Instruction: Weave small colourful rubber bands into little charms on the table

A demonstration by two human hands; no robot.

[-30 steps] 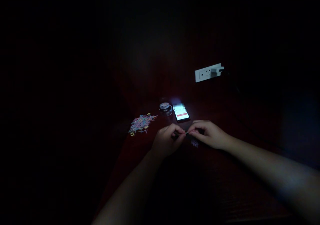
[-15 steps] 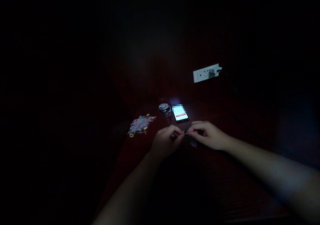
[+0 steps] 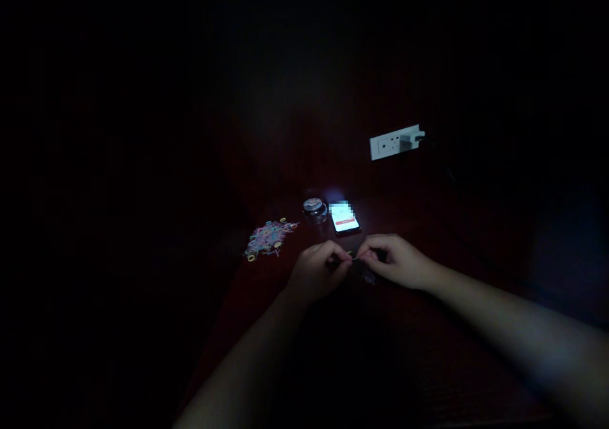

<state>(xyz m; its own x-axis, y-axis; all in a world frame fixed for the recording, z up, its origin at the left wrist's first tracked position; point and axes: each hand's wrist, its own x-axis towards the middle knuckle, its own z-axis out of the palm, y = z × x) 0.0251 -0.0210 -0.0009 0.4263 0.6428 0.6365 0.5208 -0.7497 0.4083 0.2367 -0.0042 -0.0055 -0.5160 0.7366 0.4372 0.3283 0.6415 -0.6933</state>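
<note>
Nearer than the lit phone point(image 3: 345, 217), a thin strand point(image 3: 355, 259) is pinched by the left hand point(image 3: 318, 268) and right hand point(image 3: 398, 261), seemingly being worked; next, steady fingertip control seems called for.

Pinching a thin strand point(image 3: 354, 259) with left hand point(image 3: 314, 269) and right hand point(image 3: 399, 263). Facing a lit phone point(image 3: 346, 224) beside a jar point(image 3: 313, 205).

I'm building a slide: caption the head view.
Left hand and right hand pinch a thin strand near a lit phone, lidded jar and colorful bands.
</note>
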